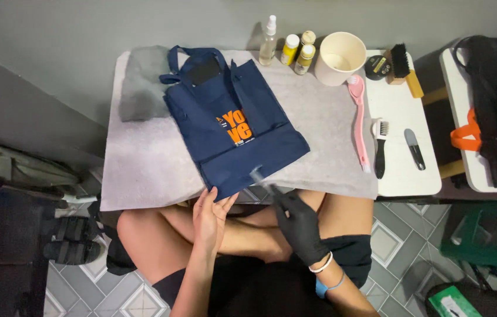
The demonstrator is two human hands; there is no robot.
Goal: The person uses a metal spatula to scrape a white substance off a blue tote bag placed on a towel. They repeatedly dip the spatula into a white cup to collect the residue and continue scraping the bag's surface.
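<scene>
A navy blue tote bag [233,126] with an orange print lies flat on a grey cloth [142,158] that covers a low white table [404,108]. My bare left hand [208,218] pinches the bag's near corner at the table's front edge. My right hand [301,226], in a black glove, holds a thin brush [262,179] whose clear head touches the bag's lower edge. I sit cross-legged on the floor in front of the table.
At the table's back stand a spray bottle [268,40], small yellow bottles [297,50], a cream cup [340,57], a round tin [377,67] and a wooden brush [405,69]. A pink brush [359,120], a black-handled brush [380,147] and a small tool [414,148] lie right. A folded grey cloth [142,82] lies left.
</scene>
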